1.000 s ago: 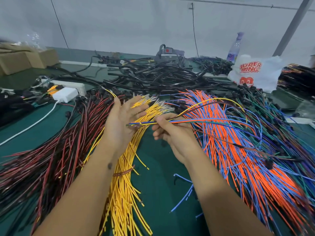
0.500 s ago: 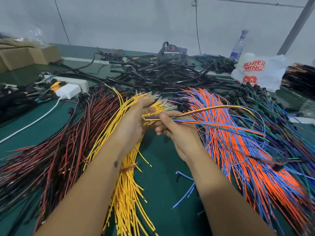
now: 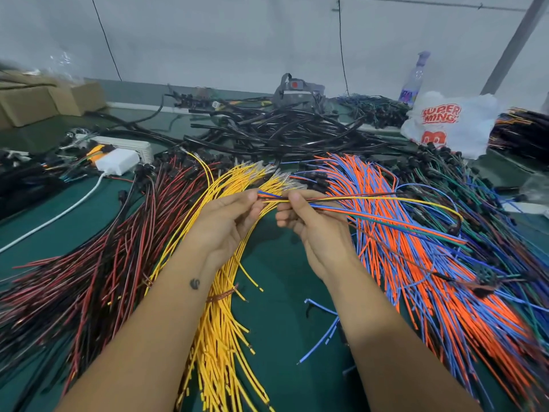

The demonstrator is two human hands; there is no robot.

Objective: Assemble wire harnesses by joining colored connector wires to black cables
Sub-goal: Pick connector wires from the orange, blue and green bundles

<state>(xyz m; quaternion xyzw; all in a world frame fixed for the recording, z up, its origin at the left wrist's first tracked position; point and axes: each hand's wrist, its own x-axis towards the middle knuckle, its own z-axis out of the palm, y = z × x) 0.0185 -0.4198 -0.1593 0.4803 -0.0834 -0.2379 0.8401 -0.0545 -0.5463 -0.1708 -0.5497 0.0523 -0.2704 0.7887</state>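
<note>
Head view showed my left hand (image 3: 230,221) and right hand (image 3: 309,224) both pinching one mixed-colour wire bundle (image 3: 371,203) — above yellow wires (image 3: 219,322).

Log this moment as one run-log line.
left hand: pinches wire ends | right hand: grips mixed wires | yellow bundle: on green table | black cables: untouched

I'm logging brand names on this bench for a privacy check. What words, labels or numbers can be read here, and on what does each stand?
"SUPER MING" in red, on the white plastic bag at the far right of the table.
Red marks below it on the same bag: not legible as text.
Label on the spray bottle behind the bag: too blurred to read.
Nothing readable on the cardboard boxes, the white charger or the wires.
</note>
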